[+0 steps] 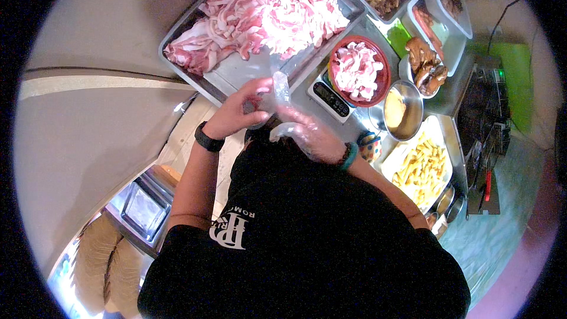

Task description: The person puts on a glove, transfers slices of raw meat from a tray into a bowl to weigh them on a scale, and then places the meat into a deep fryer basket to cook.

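Observation:
My left hand (237,110), bare and with a black band at the wrist, is close in front of my body. Its thumb and fingers are closed on thin transparent plastic, apparently part of a disposable glove (281,88). A glove of that kind covers my right hand (314,135), whose fingers reach toward the left one with the thumb apart. Loose plastic stands up past the right fingertips. Just beyond both hands, sliced raw meat (283,13) is heaped in a large tray (221,77). A reddish-brown bowl (384,60) of similar slices rests on a digital scale (330,99).
Right of the scale are a metal bowl (412,119) holding yellowish food, a white tray (390,159) of fries, and browned meat pieces (425,66) in a dish. Transparent tubs (465,22) stand at the far right. Black equipment (483,106) is beside the counter.

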Action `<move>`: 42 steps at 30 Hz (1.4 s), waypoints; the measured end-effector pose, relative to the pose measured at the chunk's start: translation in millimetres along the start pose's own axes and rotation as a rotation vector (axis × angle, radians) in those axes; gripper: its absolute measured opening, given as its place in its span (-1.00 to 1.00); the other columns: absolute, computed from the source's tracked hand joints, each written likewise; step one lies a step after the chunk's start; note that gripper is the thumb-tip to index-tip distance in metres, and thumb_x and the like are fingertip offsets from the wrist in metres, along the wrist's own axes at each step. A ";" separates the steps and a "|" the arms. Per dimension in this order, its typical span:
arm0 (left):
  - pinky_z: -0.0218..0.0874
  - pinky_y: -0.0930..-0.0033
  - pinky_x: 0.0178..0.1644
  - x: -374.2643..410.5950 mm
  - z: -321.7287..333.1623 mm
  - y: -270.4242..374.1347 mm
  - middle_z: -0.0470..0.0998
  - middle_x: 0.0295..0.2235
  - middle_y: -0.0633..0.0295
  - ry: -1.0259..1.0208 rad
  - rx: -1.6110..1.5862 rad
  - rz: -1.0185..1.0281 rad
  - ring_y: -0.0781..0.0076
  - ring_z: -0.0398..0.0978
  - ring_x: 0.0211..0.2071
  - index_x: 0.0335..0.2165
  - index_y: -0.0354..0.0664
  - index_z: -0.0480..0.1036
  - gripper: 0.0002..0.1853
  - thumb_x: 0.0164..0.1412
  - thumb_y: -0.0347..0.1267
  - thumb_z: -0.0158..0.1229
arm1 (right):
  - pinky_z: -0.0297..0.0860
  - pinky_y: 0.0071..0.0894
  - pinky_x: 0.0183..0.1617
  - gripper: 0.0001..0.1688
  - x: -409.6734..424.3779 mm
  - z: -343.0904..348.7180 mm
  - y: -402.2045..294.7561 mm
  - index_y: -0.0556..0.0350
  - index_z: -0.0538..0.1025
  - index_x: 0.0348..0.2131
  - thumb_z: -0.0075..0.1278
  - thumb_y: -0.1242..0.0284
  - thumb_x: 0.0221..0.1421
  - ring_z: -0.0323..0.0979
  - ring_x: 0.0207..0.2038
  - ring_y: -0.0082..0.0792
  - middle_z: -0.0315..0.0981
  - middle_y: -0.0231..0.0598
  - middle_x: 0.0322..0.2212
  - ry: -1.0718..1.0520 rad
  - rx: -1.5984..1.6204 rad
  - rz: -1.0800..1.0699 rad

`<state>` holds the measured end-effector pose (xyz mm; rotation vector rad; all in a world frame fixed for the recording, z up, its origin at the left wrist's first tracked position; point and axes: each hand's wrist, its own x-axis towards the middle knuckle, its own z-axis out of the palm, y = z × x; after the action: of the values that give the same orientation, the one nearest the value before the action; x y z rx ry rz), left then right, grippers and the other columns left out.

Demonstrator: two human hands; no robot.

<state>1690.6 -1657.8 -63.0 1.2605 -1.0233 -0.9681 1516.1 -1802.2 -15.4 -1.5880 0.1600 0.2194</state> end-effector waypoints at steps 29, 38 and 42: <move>0.26 0.20 -0.49 14.1 66.6 47.8 0.42 -0.56 0.10 0.372 0.710 0.134 0.10 0.42 -0.52 -0.46 -0.17 0.32 -0.69 -0.10 -0.21 0.20 | -0.28 0.46 0.07 -0.02 83.6 -13.9 11.3 -0.51 -0.36 0.18 -0.57 -0.38 -0.12 -0.45 0.24 -0.01 -0.50 -0.33 0.23 0.370 0.793 -0.071; 0.25 0.18 -0.52 14.3 63.0 50.7 0.41 -0.62 0.09 0.355 0.716 0.187 0.09 0.42 -0.58 -0.51 -0.15 0.29 -0.72 -0.03 -0.18 0.13 | -0.39 0.35 0.13 -0.06 85.9 -2.0 -11.1 -0.47 -0.34 0.19 -0.60 -0.35 -0.08 -0.41 0.24 -0.06 -0.42 -0.34 0.23 0.415 0.897 0.005; 0.25 0.19 -0.53 18.6 53.8 50.4 0.41 -0.64 0.11 0.277 0.739 0.283 0.09 0.42 -0.59 -0.51 -0.14 0.30 -0.70 -0.02 -0.16 0.12 | -0.34 0.27 0.15 -0.08 85.7 -0.7 -13.6 -0.40 -0.28 0.19 -0.60 -0.32 -0.04 -0.35 0.24 -0.12 -0.35 -0.33 0.22 0.399 0.819 -0.033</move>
<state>1644.5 -1686.5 -9.9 1.7237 -1.3439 -0.1685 1602.5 -1799.6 -22.7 -0.7982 0.4678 -0.1828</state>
